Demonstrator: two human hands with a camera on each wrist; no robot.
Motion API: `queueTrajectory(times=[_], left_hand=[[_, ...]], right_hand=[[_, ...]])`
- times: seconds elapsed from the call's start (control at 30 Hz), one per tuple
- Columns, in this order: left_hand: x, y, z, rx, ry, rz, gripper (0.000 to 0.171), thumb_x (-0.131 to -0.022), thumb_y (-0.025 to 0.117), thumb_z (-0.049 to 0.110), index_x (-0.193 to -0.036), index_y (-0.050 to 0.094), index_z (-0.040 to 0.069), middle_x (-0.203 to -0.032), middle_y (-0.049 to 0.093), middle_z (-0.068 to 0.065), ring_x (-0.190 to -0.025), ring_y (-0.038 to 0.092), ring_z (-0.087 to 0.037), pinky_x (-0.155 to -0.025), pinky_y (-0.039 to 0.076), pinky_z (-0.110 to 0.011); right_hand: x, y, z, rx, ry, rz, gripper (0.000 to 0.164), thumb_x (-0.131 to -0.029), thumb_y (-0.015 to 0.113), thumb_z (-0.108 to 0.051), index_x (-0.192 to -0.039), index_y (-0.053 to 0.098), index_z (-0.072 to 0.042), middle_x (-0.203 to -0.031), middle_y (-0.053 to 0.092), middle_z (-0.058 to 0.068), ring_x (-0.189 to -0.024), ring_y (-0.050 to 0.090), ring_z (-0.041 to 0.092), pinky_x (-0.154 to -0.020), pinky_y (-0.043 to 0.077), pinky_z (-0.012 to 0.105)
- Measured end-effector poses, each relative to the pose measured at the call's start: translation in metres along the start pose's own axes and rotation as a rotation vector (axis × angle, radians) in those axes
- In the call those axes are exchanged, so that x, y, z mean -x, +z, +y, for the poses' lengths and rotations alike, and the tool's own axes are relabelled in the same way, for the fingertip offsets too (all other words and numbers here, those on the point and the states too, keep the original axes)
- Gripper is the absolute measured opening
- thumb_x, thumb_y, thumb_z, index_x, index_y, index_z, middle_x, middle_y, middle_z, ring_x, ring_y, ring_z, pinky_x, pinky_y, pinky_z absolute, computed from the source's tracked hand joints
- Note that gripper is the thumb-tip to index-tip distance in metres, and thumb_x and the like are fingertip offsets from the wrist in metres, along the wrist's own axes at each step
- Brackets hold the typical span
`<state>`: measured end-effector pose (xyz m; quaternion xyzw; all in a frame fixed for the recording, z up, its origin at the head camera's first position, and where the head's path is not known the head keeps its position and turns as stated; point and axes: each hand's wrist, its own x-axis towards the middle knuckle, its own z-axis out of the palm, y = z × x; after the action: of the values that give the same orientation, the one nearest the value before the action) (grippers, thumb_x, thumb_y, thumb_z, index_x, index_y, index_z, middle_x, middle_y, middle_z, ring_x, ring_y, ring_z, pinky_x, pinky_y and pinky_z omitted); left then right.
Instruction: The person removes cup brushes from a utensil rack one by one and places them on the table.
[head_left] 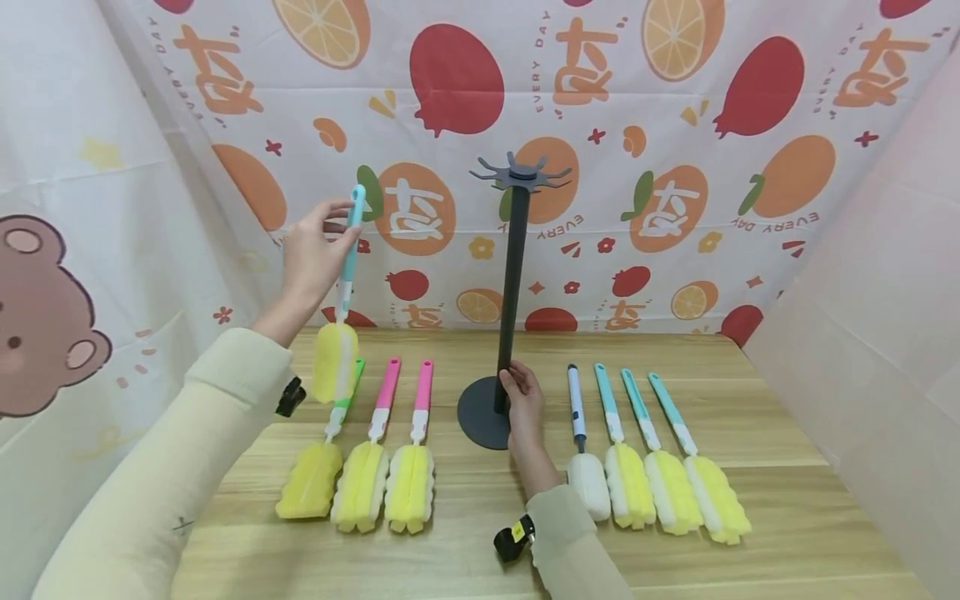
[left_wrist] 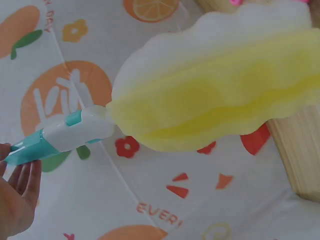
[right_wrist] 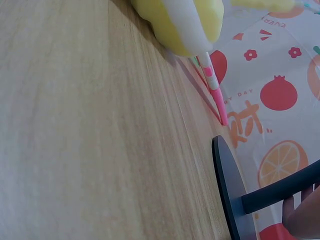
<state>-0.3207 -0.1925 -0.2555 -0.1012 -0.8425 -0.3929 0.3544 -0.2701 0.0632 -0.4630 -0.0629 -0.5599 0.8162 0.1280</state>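
Note:
My left hand (head_left: 318,250) pinches a sponge bottle brush (head_left: 348,267) by its light-blue handle, with the yellow and white sponge head hanging down. In the left wrist view that sponge head (left_wrist: 215,85) fills much of the picture, and the fingers hold the handle at the far left. A dark grey stand (head_left: 513,275) rises from a round base, topped by a ring of hooks (head_left: 522,173) with nothing hanging on it. Low on its pole, my right hand (head_left: 527,408) grips just above the base; the right wrist view shows fingers (right_wrist: 302,220) at the pole.
Left of the stand lie a green-handled brush (head_left: 311,479) and two pink-handled brushes (head_left: 362,483). To the right are a white sponge brush (head_left: 588,483) and several blue-handled ones (head_left: 630,483). A fruit-print cloth (head_left: 465,250) hangs behind the wooden table (head_left: 480,558).

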Motion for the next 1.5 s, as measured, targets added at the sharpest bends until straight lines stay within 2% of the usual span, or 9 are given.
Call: queueTrajectory(times=[0.17,0.4,0.6,0.73,0.9,1.2,1.37,1.5], left_hand=[[0.006,-0.012,-0.012,-0.082,-0.02,-0.035,0.031,-0.087,0.062,0.005,-0.117,0.057,-0.003,-0.112,0.06,-0.022,-0.093,0.061,-0.035,-0.078,0.049,-0.045],[0.017,-0.026,-0.033,-0.167,-0.113,-0.119,0.032,-0.088,0.06,0.004,-0.117,0.054,-0.006,-0.112,0.057,-0.028,-0.096,0.058,-0.042,-0.077,0.047,-0.052],[0.026,-0.032,-0.056,-0.272,-0.158,-0.203,0.03,-0.088,0.058,0.003,-0.116,0.054,-0.007,-0.112,0.055,-0.03,-0.092,0.057,-0.043,-0.071,0.049,-0.05],[0.034,-0.034,-0.069,-0.288,-0.212,-0.255,0.03,-0.089,0.057,0.002,-0.117,0.053,-0.008,-0.114,0.053,-0.032,-0.09,0.057,-0.044,-0.071,0.049,-0.05],[0.045,-0.035,-0.083,-0.292,-0.256,-0.299,0.03,-0.088,0.057,0.001,-0.116,0.051,-0.01,-0.114,0.051,-0.034,-0.092,0.055,-0.046,-0.074,0.048,-0.053],[0.059,-0.028,-0.109,-0.335,-0.276,-0.369,0.026,-0.087,0.057,0.0,-0.111,0.051,-0.009,-0.11,0.051,-0.036,-0.092,0.053,-0.048,-0.071,0.048,-0.051],[0.064,-0.021,-0.121,-0.377,-0.247,-0.394,0.027,-0.085,0.057,-0.001,-0.11,0.052,-0.009,-0.106,0.053,-0.036,-0.088,0.054,-0.048,-0.069,0.049,-0.05],[0.07,-0.017,-0.132,-0.38,-0.279,-0.425,0.029,-0.086,0.056,-0.001,-0.112,0.05,-0.01,-0.106,0.052,-0.037,-0.088,0.054,-0.047,-0.07,0.048,-0.05]], right_hand=[[0.0,-0.002,-0.001,-0.011,0.003,0.009,0.025,-0.088,0.064,-0.016,-0.111,0.062,-0.006,-0.102,0.059,0.005,-0.099,0.053,0.018,-0.092,0.038,0.034],[0.0,-0.002,-0.001,0.005,0.016,0.0,0.027,-0.088,0.064,-0.018,-0.112,0.061,-0.006,-0.104,0.058,0.005,-0.099,0.053,0.019,-0.093,0.038,0.035],[-0.001,-0.001,-0.001,0.008,0.016,-0.008,0.028,-0.087,0.064,-0.02,-0.112,0.061,-0.008,-0.105,0.058,0.005,-0.1,0.053,0.019,-0.093,0.038,0.036],[0.0,-0.001,-0.001,-0.003,0.014,-0.011,0.028,-0.087,0.064,-0.019,-0.112,0.061,-0.007,-0.104,0.058,0.005,-0.1,0.053,0.019,-0.093,0.037,0.036],[0.0,-0.001,-0.001,-0.009,0.026,-0.013,0.028,-0.088,0.064,-0.017,-0.113,0.061,-0.007,-0.104,0.059,0.004,-0.1,0.053,0.018,-0.094,0.037,0.035],[0.002,0.001,-0.012,0.036,0.038,-0.028,0.028,-0.09,0.06,-0.013,-0.116,0.058,-0.003,-0.105,0.058,0.005,-0.101,0.052,0.019,-0.094,0.037,0.038],[-0.001,0.0,-0.006,0.027,0.023,-0.018,0.029,-0.088,0.063,-0.019,-0.114,0.06,-0.006,-0.105,0.058,0.005,-0.101,0.052,0.019,-0.094,0.037,0.037],[-0.003,-0.001,-0.002,0.028,0.017,-0.013,0.03,-0.086,0.065,-0.022,-0.113,0.061,-0.007,-0.105,0.059,0.006,-0.101,0.052,0.02,-0.093,0.036,0.038]])
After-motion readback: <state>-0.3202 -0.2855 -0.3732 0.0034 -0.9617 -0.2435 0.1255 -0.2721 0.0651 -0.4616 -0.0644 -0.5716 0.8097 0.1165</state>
